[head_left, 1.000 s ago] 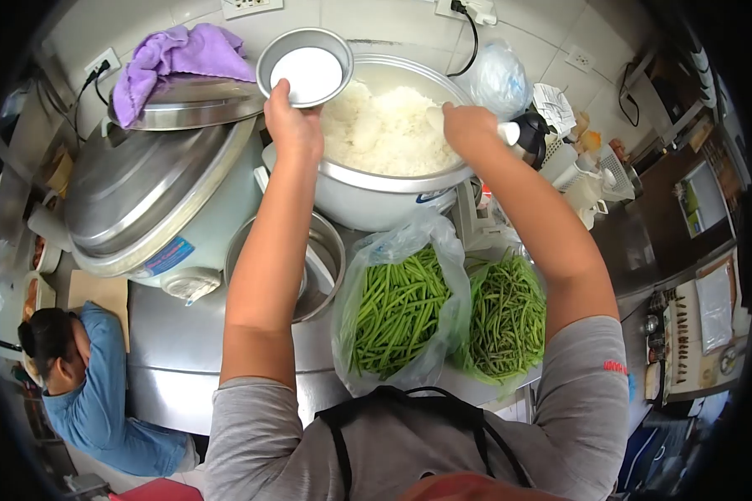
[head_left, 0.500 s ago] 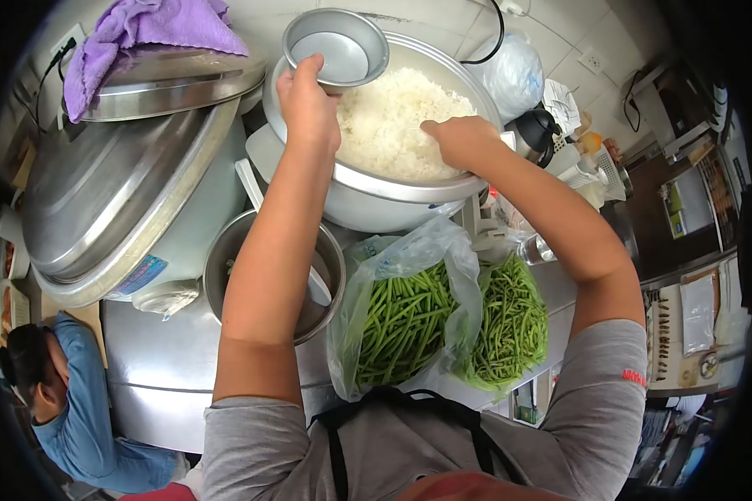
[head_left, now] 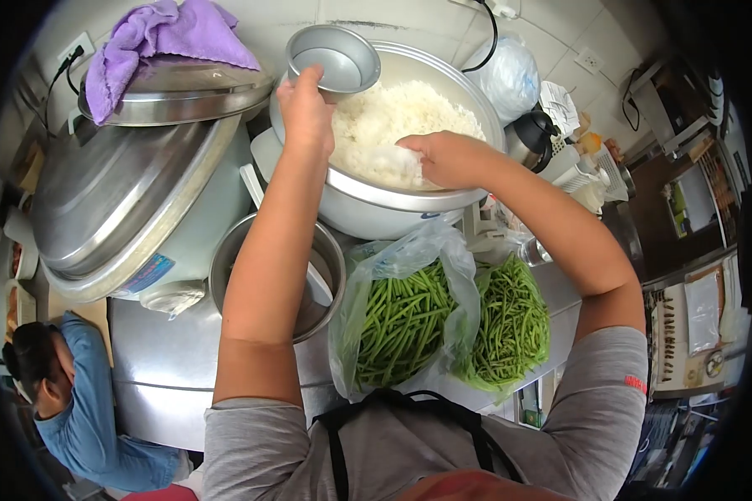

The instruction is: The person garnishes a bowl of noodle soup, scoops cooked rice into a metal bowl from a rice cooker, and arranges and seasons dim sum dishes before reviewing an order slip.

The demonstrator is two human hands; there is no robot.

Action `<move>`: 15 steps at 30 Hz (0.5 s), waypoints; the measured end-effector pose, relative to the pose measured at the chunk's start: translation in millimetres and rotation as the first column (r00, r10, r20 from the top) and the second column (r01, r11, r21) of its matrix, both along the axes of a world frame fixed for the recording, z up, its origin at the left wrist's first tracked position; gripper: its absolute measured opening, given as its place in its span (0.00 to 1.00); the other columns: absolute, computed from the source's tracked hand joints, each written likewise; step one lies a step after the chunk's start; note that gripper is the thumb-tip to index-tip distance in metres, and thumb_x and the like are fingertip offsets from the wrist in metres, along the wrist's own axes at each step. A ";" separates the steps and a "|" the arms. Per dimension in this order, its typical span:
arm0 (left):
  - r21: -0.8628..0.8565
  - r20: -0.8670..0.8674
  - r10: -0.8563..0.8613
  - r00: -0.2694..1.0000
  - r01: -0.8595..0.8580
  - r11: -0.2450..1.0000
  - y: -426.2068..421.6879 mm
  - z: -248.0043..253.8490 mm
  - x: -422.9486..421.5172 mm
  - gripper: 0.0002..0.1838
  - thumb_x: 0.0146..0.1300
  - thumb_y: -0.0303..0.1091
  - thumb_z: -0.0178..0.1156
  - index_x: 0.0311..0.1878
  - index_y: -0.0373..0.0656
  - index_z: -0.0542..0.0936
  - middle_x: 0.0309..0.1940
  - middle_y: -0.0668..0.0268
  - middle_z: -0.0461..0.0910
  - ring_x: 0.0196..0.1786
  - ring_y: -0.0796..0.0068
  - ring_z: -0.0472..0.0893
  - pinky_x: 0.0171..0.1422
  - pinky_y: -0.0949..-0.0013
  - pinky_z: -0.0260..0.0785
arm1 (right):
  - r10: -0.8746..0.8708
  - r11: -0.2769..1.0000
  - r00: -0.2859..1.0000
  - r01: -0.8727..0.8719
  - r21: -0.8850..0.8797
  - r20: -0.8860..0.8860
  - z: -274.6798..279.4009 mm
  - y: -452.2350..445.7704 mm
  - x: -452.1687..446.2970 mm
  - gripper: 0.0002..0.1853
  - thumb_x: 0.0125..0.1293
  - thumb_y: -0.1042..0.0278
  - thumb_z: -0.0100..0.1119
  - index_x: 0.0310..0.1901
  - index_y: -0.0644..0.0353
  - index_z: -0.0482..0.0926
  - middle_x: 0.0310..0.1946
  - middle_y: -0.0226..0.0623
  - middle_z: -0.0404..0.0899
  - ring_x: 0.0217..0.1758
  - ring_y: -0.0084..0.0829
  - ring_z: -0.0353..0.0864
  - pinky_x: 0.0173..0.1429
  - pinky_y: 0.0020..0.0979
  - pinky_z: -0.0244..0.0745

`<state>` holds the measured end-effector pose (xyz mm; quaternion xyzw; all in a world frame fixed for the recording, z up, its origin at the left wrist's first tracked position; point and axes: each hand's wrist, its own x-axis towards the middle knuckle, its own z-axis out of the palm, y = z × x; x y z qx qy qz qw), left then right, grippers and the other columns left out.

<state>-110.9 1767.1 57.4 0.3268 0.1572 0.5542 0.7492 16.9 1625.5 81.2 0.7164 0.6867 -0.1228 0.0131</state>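
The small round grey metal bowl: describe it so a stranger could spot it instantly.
Start at the large round silver-rimmed cooker of white rice. At its upper left rim in the picture, the person's bare left hand grips the small round grey metal bowl. Unlike the wide steel pot on the metal counter, it is smaller and held aloft.

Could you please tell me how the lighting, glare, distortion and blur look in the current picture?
Head view: strong fisheye curving, with black corners; head view: bright light on the cooked rice; head view: pale glare on the steel tabletop and rice cooker lid; head view: a pale smear beside the right hand is hard to tell from the rice.
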 end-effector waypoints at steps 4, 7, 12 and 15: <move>-0.094 -0.019 0.028 0.999 -0.029 0.995 2.1 -0.5 3.7 0.16 0.56 0.30 0.46 0.44 0.28 0.65 0.43 0.52 0.69 0.47 0.63 0.71 0.53 0.61 0.63 | -0.325 0.929 0.869 0.220 -0.298 -0.373 -0.5 10.0 19.8 0.15 0.53 0.71 0.46 0.44 0.62 0.68 0.21 0.36 0.72 0.19 0.26 0.71 0.21 0.27 0.66; -0.003 -0.106 0.150 0.983 -0.151 0.989 14.9 -15.7 11.3 0.15 0.55 0.28 0.47 0.44 0.28 0.65 0.42 0.53 0.69 0.46 0.64 0.71 0.52 0.62 0.63 | -0.375 0.923 0.802 0.278 -0.266 -0.465 17.7 6.5 36.2 0.13 0.53 0.69 0.47 0.41 0.63 0.67 0.17 0.32 0.68 0.15 0.20 0.66 0.15 0.23 0.60; 0.105 -0.416 0.111 0.903 -0.073 0.992 22.5 -26.6 15.5 0.18 0.56 0.30 0.48 0.47 0.27 0.63 0.46 0.51 0.68 0.48 0.62 0.71 0.51 0.62 0.65 | -0.446 0.878 0.826 0.479 0.011 -0.344 53.7 15.7 42.5 0.16 0.51 0.74 0.42 0.44 0.63 0.67 0.19 0.37 0.71 0.18 0.24 0.70 0.19 0.26 0.64; -0.017 -0.352 -0.181 0.918 0.187 0.982 17.5 -22.5 12.7 0.23 0.56 0.35 0.49 0.48 0.25 0.63 0.45 0.50 0.68 0.48 0.61 0.71 0.52 0.62 0.63 | -0.275 0.822 0.959 0.272 0.501 -0.069 30.2 33.2 35.1 0.20 0.50 0.78 0.38 0.49 0.60 0.65 0.26 0.43 0.75 0.27 0.35 0.75 0.29 0.33 0.69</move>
